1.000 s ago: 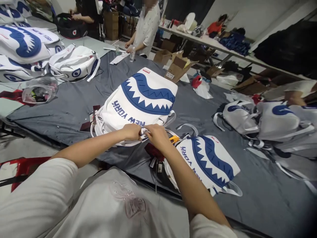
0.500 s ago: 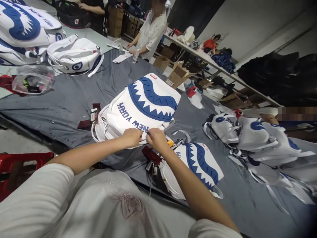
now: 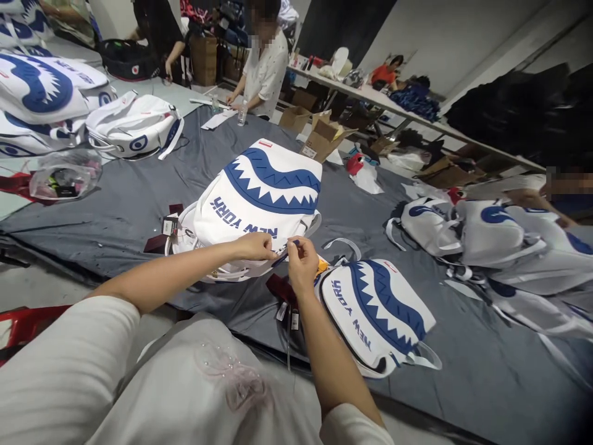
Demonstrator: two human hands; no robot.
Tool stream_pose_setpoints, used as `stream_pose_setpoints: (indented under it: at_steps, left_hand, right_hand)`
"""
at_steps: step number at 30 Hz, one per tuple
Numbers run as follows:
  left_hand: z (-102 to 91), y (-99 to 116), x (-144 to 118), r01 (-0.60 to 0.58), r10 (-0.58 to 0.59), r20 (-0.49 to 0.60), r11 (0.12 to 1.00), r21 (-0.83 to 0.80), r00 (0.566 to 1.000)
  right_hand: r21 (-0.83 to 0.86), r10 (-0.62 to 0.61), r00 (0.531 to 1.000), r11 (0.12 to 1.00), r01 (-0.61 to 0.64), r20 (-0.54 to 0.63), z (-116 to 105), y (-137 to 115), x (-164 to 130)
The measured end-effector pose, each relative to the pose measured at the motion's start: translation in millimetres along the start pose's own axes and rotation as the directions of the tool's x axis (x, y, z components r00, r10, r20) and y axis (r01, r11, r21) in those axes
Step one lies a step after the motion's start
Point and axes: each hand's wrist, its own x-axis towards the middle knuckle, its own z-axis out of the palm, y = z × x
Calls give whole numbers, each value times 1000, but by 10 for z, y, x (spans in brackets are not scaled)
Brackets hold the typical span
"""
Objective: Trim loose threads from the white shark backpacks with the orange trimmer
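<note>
A: Head view: left hand (image 3: 254, 246) and right hand (image 3: 300, 259) meet at the near edge of the white shark-mouth backpack (image 3: 259, 198), which lies flat on the bench (image 3: 115, 204). Both are pinched shut on a small dark piece, probably a zipper pull or strap end; too small to tell.

B: Risks?

A: Thin pinch grip, so the piece could slip out. Hang tags (image 3: 169, 224) and loose straps lie right beside it and could snag. The second backpack (image 3: 377, 309) sits just by the right forearm, near the bench edge; an elbow nudge might push it off.

B: Surface?

A: Grey cloth cover, wrinkled, so bags can slide on it. More backpacks piled at right (image 3: 482, 235) and far left (image 3: 134, 123), plus a clear plastic bag (image 3: 65, 173).

B: Room?

A: Workshop. Cardboard boxes (image 3: 324, 133), a long table along the wall (image 3: 417, 117), other people working at the far end.
</note>
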Motion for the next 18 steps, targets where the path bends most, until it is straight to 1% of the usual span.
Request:
stream_pose_setpoints:
  at_steps: [1, 3, 4, 5, 6, 7, 8, 9, 10, 11, 12, 13, 14, 15, 16, 17, 18]
  left_hand:
    - [-26, 10, 25, 28, -24, 53, 997, -75, 998]
    - [-48, 47, 52, 136, -109, 141, 970, -200, 984]
    - [-39, 69, 47, 185, -151, 157, 954, -237, 976]
    - [-16, 89, 24, 207, -176, 139, 945, -254, 975]
    - [19, 104, -18, 194, -179, 83, 952, -239, 980]
    - [61, 111, -77, 151, -155, -9, 972, -182, 988]
    - [107, 109, -150, 98, -108, -113, 992, -85, 988]
    - [150, 98, -231, 57, -49, -210, 998, 29, 976]
    - [188, 81, -313, 41, -3, -288, 991, 126, 958]
    - [218, 60, -389, 50, 17, -344, 982, 185, 939]
    - [239, 39, -455, 74, 6, -382, 978, 195, 924]
    - [253, 21, -506, 101, -26, -403, 981, 166, 915]
    - [261, 9, -540, 125, -65, -410, 985, 121, 910]
    - [266, 4, -560, 137, -92, -412, 987, 83, 907]
    - [271, 6, -567, 138, -100, -411, 988, 62, 906]
    - [278, 14, -564, 129, -94, -409, 990, 59, 907]
    - [287, 27, -555, 121, -83, -412, 991, 66, 907]
  right_hand:
    - [-29, -14, 1000, 999, 14, -21, 2, 2, -22]
    - [-99, -69, 995, 993, 62, -66, 14, 30, -53]
    - [-135, -102, 991, 987, 90, -90, 23, 65, -48]
    - [-170, -127, 984, 980, 105, -123, 34, 115, -21]
    - [-200, -128, 978, 975, 94, -167, 46, 181, 34]
    - [-221, -100, 970, 974, 50, -222, 59, 260, 118]
    - [-231, -43, 960, 973, -23, -277, 73, 345, 226]
    - [-232, 27, 947, 967, -106, -319, 85, 428, 351]
    - [-230, 93, 938, 957, -177, -335, 93, 499, 480]
    - [-232, 131, 937, 949, -213, -325, 92, 549, 598]
    - [-241, 125, 947, 949, -201, -296, 79, 572, 692]
    - [-260, 74, 962, 955, -145, -263, 52, 564, 747]
    - [-288, -13, 973, 956, -56, -232, 11, 527, 755]
    - [-321, -121, 974, 946, 55, -192, -40, 465, 715]
    - [-354, -232, 965, 918, 176, -122, -95, 387, 630]
    - [-380, -329, 944, 875, 299, -15, -149, 300, 511]
    - [-380, -399, 906, 823, 422, 141, -194, 213, 374]
